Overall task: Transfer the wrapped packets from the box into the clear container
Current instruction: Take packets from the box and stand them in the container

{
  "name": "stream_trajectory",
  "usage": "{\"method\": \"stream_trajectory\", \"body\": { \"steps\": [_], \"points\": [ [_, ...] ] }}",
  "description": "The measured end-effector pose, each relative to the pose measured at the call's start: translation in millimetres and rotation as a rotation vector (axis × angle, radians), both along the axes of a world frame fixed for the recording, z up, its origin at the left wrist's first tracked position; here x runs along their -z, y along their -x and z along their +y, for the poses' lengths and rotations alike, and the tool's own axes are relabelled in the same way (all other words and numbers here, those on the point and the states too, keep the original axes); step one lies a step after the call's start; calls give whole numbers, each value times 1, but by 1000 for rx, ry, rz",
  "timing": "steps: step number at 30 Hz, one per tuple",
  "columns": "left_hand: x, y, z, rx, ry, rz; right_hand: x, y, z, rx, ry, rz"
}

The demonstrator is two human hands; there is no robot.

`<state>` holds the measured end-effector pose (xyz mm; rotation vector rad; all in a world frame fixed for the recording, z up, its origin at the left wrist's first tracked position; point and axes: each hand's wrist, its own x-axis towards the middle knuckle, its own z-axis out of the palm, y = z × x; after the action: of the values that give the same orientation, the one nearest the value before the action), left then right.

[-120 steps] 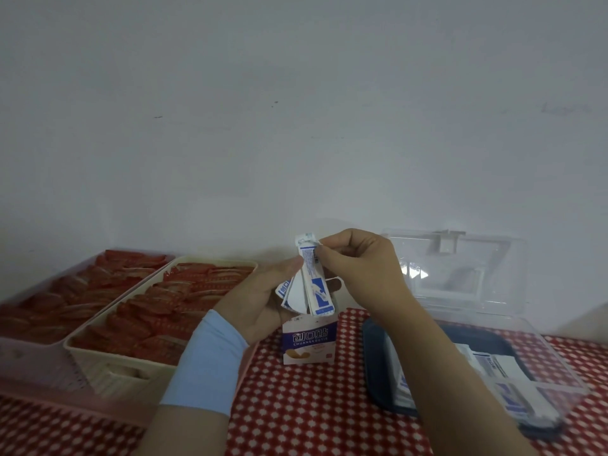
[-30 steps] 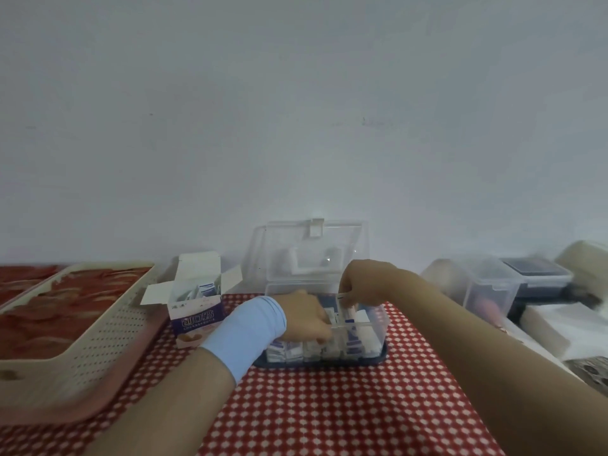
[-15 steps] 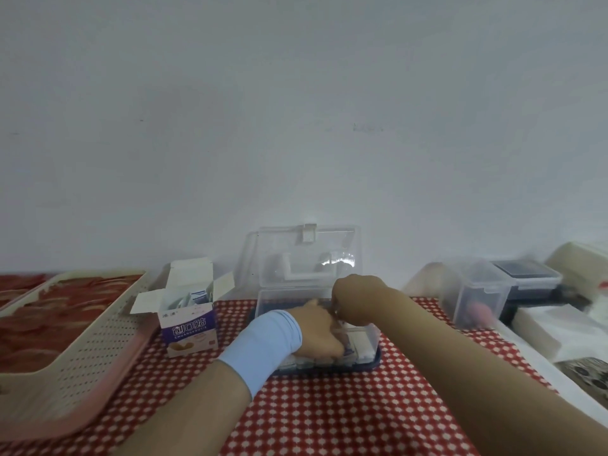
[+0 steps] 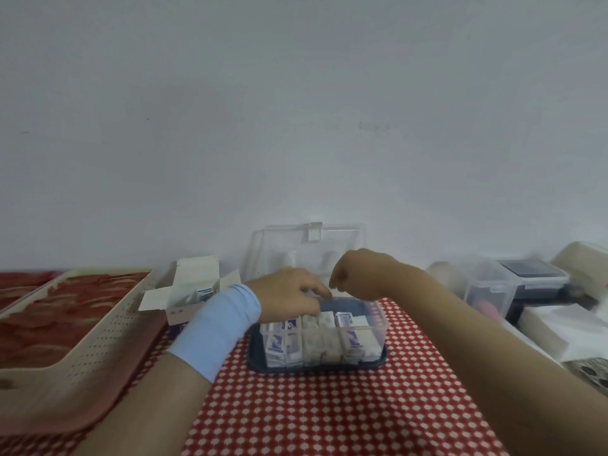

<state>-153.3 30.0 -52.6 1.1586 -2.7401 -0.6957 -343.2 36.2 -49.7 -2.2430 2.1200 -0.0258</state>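
The clear container [image 4: 378, 319] stands mid-table on a dark blue base, with its lid [image 4: 309, 245] tipped open behind it. A row of white-and-blue wrapped packets [image 4: 316, 343] stands upright inside. My left hand [image 4: 289, 297], with a light blue wristband, reaches in from the left and its fingers rest flat on the packets' tops. My right hand [image 4: 362, 278] hovers over the container's back edge with its fingers curled and nothing visible in them. The small cardboard box [image 4: 194, 291] sits to the left with its flaps open and a few packets showing inside.
A cream perforated basket [image 4: 98, 343] of red items fills the left side, on a pink tray. At the right are a clear lidded tub [image 4: 487, 284], a dark-lidded box [image 4: 533, 274] and a stack of white paper [image 4: 559, 330]. A red checked cloth [image 4: 312, 413] covers the table.
Four seconds ago both hands held packets over the box; they have since moved to the container. In the last second my right hand lifted slightly and curled shut, while my left stayed on the packets.
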Motion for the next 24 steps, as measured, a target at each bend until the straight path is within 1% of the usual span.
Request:
{"method": "stream_trajectory", "body": {
  "steps": [1,3,6,8,11,15,19,23,24],
  "points": [
    [-6,-12,-2,-38,7,48,-6,-2,0,5,43,0],
    [-13,-36,-8,-124,83,154,-20,-11,3,-4,102,-20],
    [-16,-76,-21,-280,259,323,-34,-38,1,-56,139,-144],
    [-14,-103,-30,-386,312,371,-37,-63,-4,-106,148,-228],
    [-1,-137,-41,-522,321,352,-34,-98,-15,-194,142,-306],
    [27,-164,-51,-605,286,247,-23,-141,-33,-246,144,-319],
    [39,-172,-58,-603,287,220,-12,-174,-50,-258,142,-235],
    [42,-173,-64,-587,263,261,-4,-198,-68,-264,128,-127],
    [43,-174,-66,-580,256,269,-1,-205,-72,-265,122,-76]
  ]
}}
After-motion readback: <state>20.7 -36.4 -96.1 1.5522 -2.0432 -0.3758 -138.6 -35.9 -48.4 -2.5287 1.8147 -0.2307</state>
